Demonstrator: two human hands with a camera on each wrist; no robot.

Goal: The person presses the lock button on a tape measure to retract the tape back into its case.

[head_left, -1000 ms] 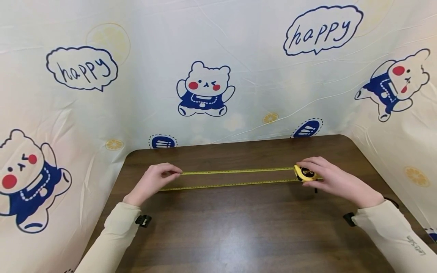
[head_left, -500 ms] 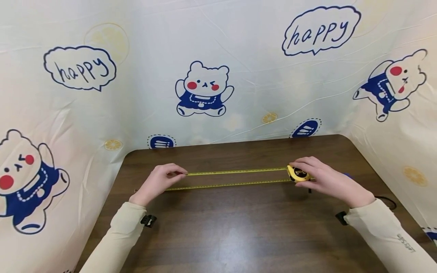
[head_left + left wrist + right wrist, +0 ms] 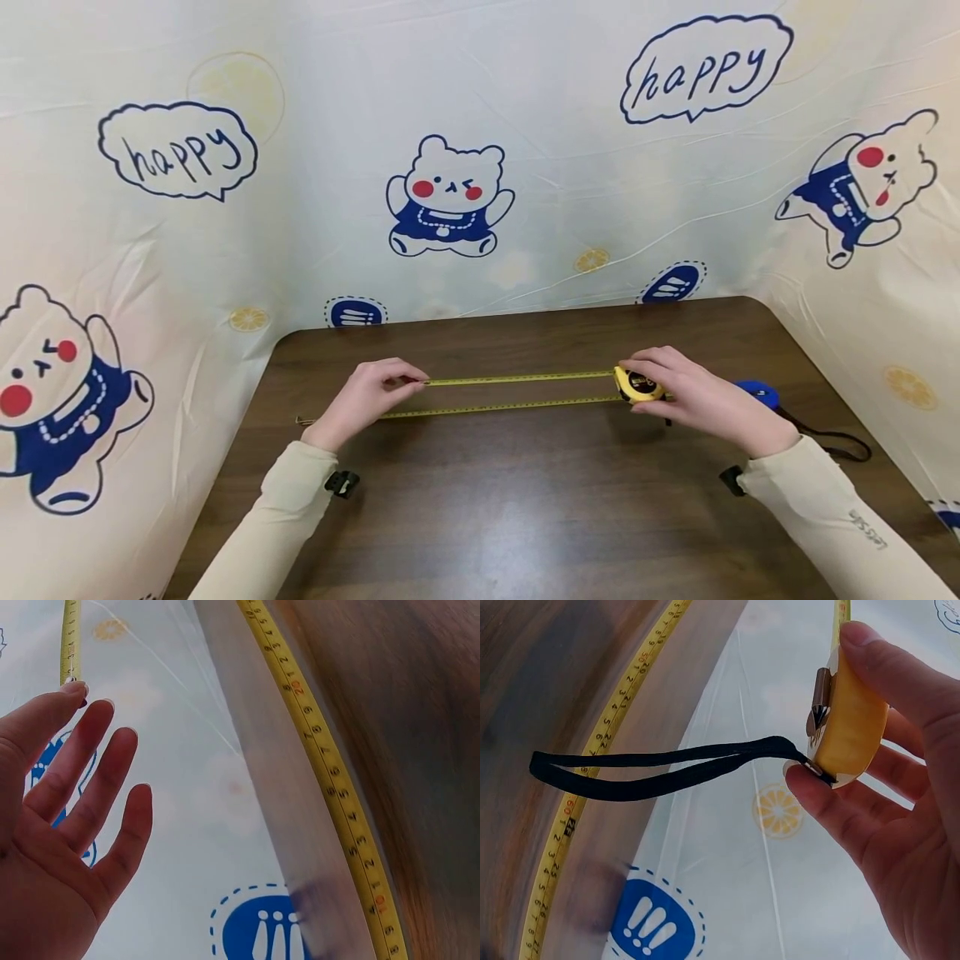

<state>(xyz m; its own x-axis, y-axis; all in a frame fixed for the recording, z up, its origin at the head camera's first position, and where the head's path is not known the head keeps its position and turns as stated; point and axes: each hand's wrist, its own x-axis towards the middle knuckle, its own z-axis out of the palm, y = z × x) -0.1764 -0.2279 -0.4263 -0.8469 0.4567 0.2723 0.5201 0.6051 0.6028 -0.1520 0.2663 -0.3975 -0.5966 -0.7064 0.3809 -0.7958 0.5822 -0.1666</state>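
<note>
Above the tabletop, my right hand (image 3: 701, 402) grips a yellow tape measure (image 3: 639, 386) between thumb and fingers. Its yellow blade (image 3: 517, 379) runs left to my left hand (image 3: 366, 400), where thumb and index finger pinch the end. In the left wrist view, the other fingers of this hand (image 3: 67, 840) are spread out. A black wrist strap (image 3: 667, 784) dangles from the case in the right wrist view. On the table, a second extended blade (image 3: 517, 407) lies nearly parallel, with its metal hook (image 3: 303, 421) at the left. A blue tape measure (image 3: 759, 392) sits behind my right hand, partly hidden.
The brown wooden table (image 3: 480, 500) has rounded back corners. A patterned curtain (image 3: 555, 167) with bears and lettering surrounds its back and sides. The blue tape measure's dark cord (image 3: 832, 442) curls near the table's right edge.
Both hands have moved toward each other, and the held blade between them has become shorter. The blue tape measure and the hook of the lying blade have come into view.
</note>
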